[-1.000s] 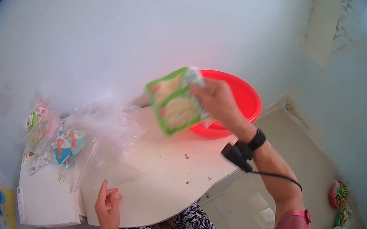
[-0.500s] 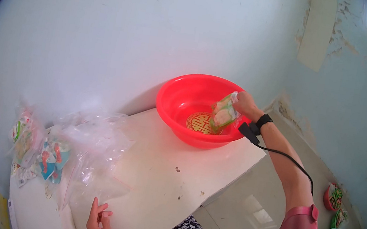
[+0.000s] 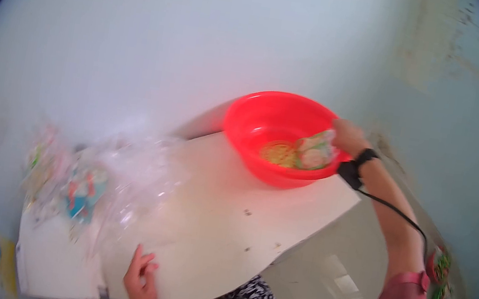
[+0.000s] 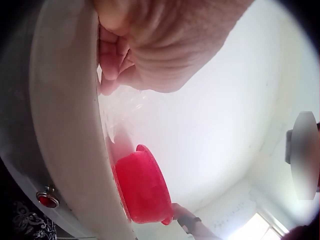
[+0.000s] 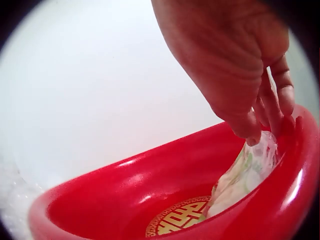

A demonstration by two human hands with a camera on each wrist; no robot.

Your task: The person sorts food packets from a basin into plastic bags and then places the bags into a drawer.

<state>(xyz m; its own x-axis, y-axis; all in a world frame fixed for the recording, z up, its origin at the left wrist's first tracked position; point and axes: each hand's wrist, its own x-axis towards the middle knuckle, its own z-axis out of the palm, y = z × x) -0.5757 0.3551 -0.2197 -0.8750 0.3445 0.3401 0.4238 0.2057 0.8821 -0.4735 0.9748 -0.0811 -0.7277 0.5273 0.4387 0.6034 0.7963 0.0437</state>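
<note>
My right hand (image 3: 349, 138) reaches over the right rim of a red plastic basin (image 3: 257, 112). Between its thumb and fingers it pinches the upper end of a green-and-white plastic food packet (image 3: 315, 151). The packet (image 5: 240, 177) hangs down inside, leaning by the basin's wall, its lower end near the gold emblem (image 5: 180, 217) on the bottom. My left hand (image 3: 142, 280) rests at the table's front edge with loosely bent fingers, holding nothing; in the left wrist view its fingers (image 4: 112, 55) lie low against the tabletop.
Crumpled clear plastic bags (image 3: 139, 178) spread over the left of the white table (image 3: 210, 219). Colourful packets (image 3: 84, 191) lie beyond them at the far left. A wall backs the table. On the floor at right stand small bowls (image 3: 437, 266) with greens.
The right hand has carried the packet from above the table rightward and down into the basin. The left hand stays by the front edge. The head view has shifted slightly.
</note>
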